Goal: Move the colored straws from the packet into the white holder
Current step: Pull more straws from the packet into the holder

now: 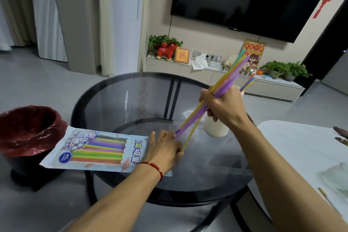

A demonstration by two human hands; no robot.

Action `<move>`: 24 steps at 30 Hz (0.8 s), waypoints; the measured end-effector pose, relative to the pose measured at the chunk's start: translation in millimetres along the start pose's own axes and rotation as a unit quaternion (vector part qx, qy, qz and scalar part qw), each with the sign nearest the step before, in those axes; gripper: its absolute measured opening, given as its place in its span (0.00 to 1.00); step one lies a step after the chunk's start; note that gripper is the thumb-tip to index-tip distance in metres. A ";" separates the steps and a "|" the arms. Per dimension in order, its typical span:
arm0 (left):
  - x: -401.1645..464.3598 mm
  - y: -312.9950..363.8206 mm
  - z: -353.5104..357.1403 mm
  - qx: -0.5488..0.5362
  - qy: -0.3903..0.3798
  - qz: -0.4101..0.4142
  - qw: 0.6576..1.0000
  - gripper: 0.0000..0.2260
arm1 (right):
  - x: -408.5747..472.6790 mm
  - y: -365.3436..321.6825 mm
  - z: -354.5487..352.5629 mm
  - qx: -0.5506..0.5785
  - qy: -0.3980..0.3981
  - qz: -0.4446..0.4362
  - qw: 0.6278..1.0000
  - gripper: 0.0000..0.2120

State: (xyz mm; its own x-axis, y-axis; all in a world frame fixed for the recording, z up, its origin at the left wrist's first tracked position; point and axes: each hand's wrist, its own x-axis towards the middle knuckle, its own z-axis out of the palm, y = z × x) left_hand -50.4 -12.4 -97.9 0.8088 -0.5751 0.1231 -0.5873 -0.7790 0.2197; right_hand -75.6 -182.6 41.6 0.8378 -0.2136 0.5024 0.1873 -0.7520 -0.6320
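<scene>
The fingers point(216, 100) of my right hand point(224, 107) are wrapped tight around a bundle of colored straws point(228, 78), gripping it near the middle. The bundle is tilted: its upper ends fan out up and to the right, purple, yellow, orange and green, and its lower ends slope down to the left toward my left hand point(165, 149). That left hand lies palm down on the mouth end of the packet point(98, 149), fingers curled loosely over it; I cannot tell whether they pinch the plastic or only press it flat. The lower tips of the straws end just beside those knuckles, right at the packet's mouth, and one yellow straw hangs lower than the rest. A red string bracelet point(154, 166) sits on the left wrist.

The packet lies flat on the round glass bench point(131, 100), its far end hanging over the bench's left edge, and I can see more straws inside it through the printed front. The white holder point(216, 129) stands upright on the bench just behind and below my right hand, partly hidden by it; a few straws, blue, yellow and red among them, show above the hand at about its place. A bin with a red liner point(28, 130) stands on the floor to the left of the bench, near the packet's overhanging end.
</scene>
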 end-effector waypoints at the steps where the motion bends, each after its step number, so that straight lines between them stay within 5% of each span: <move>1: 0.1 0.2 -0.4 0.006 -0.001 0.002 1.000 0.10 | 2.6 -1.0 -0.3 -0.008 -0.007 -0.002 1.000 0.13; 8: 5.4 0.7 1.8 0.014 0.001 0.020 1.000 0.11 | 9.6 -6.9 -8.9 0.083 -0.160 0.054 0.982 0.12; 14: 6.1 -1.6 9.5 -0.008 0.003 0.054 0.999 0.09 | -12.1 6.5 23.3 0.005 -0.077 0.027 0.997 0.13; 24: 3.8 -12.4 16.5 -0.047 -0.004 0.078 0.996 0.15 | -19.8 40.9 10.5 -0.075 -0.079 0.060 0.992 0.10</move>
State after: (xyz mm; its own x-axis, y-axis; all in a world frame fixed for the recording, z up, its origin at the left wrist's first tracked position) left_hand -40.5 -9.0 -116.2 0.7078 -0.6893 0.1548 -0.6996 -0.6536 0.2885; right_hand -79.1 -202.6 -0.4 0.9218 -0.2151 0.3224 0.0128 -0.8145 -0.5800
